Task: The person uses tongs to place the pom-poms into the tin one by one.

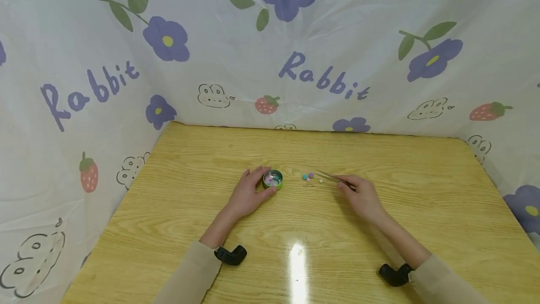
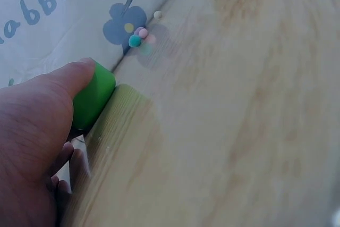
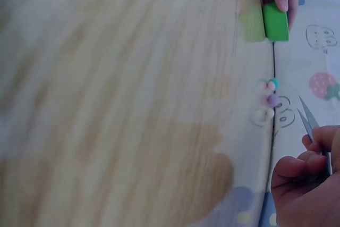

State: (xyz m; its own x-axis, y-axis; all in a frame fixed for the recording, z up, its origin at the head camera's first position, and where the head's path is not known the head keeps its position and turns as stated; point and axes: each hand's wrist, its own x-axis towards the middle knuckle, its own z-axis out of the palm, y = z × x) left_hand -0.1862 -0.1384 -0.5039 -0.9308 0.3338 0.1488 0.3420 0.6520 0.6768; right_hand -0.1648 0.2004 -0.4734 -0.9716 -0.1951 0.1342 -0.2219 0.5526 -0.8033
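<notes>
My left hand (image 1: 246,195) holds a small round green tin (image 2: 96,97) on the table, thumb on the near side and fingers around the far side. Some pale, shiny contents show inside the tin in the head view, too small to make out. Between the hands lie a teal bead (image 1: 304,177), a purple bead (image 1: 311,175), a pink bead (image 1: 308,180) and, slightly apart, a white bead (image 1: 321,181). My right hand (image 1: 363,199) pinches metal tweezers (image 3: 308,122). Their two tips are apart, near the purple bead, with nothing between them.
The wood-grain table (image 1: 236,266) reflects a bright light at its near middle. A patterned cloth (image 1: 236,50) with flowers and lettering hangs behind and beside it. Black devices sit on the left wrist (image 1: 231,255) and right wrist (image 1: 395,275).
</notes>
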